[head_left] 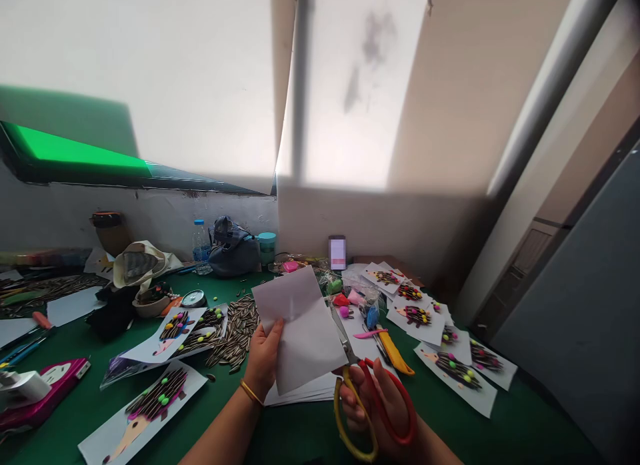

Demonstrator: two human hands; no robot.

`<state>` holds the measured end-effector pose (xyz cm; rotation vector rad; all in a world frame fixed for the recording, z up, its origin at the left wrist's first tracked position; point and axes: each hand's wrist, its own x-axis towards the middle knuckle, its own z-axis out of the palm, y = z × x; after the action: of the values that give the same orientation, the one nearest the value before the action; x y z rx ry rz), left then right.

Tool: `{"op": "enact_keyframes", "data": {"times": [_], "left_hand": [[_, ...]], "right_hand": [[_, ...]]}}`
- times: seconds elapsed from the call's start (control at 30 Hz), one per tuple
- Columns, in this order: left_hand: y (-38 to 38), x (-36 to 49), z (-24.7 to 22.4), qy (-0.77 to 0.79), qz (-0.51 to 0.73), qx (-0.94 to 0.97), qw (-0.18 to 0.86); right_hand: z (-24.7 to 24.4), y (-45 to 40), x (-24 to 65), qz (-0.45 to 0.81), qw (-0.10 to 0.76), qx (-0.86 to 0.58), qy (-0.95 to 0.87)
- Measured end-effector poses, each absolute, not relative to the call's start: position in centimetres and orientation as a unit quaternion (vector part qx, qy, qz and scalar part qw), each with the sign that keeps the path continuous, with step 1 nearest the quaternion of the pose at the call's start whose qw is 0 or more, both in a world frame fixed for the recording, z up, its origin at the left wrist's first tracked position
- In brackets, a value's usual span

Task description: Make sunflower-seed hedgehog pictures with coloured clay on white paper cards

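Lower left: pink power strip (63,388), cut off by frame edge. Lower centre: left hand (265,355) clamped on white sheet (305,331) (fingers mostly hidden behind). Lower centre-right: right hand (390,398) gripping scissors (350,353); blade-to-sheet contact hard to make out.

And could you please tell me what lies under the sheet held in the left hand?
Below the held sheet, white paper shows on the green tabletop; whatever else the sheet covers cannot be seen.

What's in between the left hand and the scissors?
The paper. In the head view, the left hand grips it, and the scissors, in the right hand, have their blades by its right edge.
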<state>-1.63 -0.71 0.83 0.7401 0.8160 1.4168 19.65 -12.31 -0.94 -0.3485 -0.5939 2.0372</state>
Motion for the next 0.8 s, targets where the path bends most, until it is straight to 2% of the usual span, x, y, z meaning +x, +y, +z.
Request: {"op": "enact_keyframes", "data": {"times": [0.23, 0.8], "left_hand": [[-1.0, -1.5, 0.8, 0.352, 0.568, 0.322, 0.671], [-1.5, -0.6, 0.7, 0.349, 0.58, 0.298, 0.674]], "right_hand": [[-1.2, -12.2, 19.9, 0.84, 0.477, -0.126, -0.227], [-0.3, -11.7, 18.9, 0.816, 0.512, -0.145, -0.226]]}}
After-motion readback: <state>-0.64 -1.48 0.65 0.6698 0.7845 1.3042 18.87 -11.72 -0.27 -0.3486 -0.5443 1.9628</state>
